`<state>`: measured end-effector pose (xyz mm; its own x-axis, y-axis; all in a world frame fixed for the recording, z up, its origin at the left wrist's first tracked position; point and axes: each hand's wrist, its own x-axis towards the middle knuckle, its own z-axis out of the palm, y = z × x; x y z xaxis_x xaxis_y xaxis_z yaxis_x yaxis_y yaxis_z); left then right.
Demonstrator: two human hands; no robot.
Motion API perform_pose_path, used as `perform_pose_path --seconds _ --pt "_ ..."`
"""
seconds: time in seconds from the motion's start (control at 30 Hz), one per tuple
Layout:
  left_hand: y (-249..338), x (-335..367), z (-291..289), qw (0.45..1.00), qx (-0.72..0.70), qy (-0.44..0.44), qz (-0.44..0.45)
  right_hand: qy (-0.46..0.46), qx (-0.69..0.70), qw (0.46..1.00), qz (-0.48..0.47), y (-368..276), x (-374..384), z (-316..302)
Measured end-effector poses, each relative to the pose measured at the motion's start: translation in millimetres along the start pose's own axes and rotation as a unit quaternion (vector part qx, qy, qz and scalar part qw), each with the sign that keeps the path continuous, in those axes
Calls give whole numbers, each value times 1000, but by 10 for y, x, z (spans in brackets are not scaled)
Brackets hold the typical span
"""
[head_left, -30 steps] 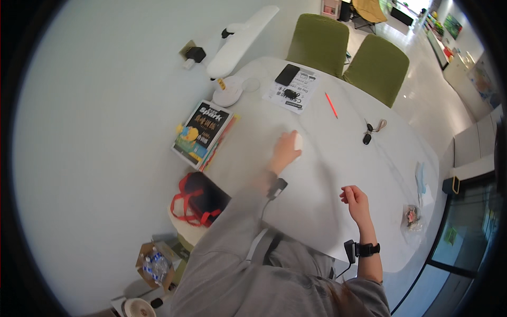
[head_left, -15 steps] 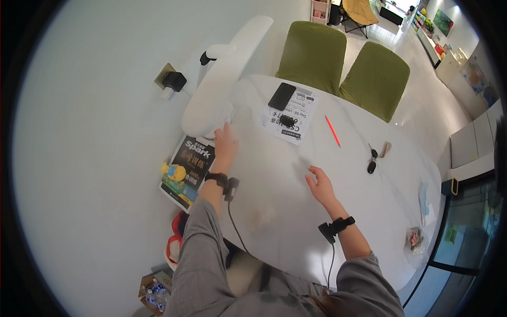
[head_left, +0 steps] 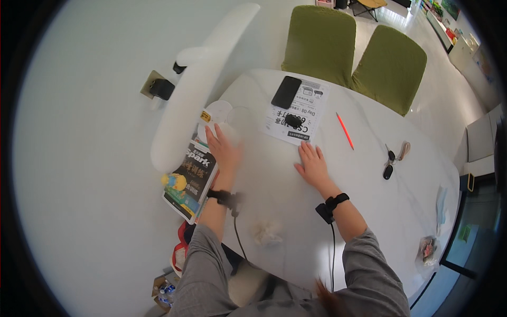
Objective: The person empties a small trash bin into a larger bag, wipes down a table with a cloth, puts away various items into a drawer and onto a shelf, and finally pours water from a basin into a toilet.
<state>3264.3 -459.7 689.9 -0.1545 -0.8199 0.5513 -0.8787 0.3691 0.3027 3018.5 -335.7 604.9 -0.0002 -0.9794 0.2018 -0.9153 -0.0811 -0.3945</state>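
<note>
My left hand [head_left: 226, 152] is spread, partly smeared by motion, with its fingertips at the round white base [head_left: 217, 112] of a desk lamp. Above that base stretches the long white lamp head [head_left: 198, 87]. Beside the hand lies a dark-covered book [head_left: 196, 168] with a yellow toy figure [head_left: 175, 182] at its edge. My right hand [head_left: 314, 165] holds nothing, its fingers stretched toward the near edge of a printed sheet [head_left: 296, 134]. A black phone [head_left: 287, 92] and a small black object [head_left: 293, 121] rest on that sheet.
On the white table [head_left: 364, 211] lie a red pencil-like stick [head_left: 344, 130], keys [head_left: 390, 164], a pale crumpled thing [head_left: 266, 232], a blue mask-like item [head_left: 441, 206] and a clear bag [head_left: 428, 251]. Two green chairs [head_left: 319, 45] stand at the far side. A black plug [head_left: 161, 89] sits in the wall socket.
The lamp head has swung left and nearer, exposing more of its base. My left hand stays beside the base. My right hand has moved forward to the sheet, fingers now extended.
</note>
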Motion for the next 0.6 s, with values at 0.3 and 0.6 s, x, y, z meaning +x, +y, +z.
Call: perform_pose_path --seconds 0.3,0.6 --pt "1081 -585 222 978 -128 -107 122 -88 36 996 -4 259 -655 -379" --pt "1302 -494 956 955 -68 -285 40 -162 80 983 -15 -92 -1626 -681"
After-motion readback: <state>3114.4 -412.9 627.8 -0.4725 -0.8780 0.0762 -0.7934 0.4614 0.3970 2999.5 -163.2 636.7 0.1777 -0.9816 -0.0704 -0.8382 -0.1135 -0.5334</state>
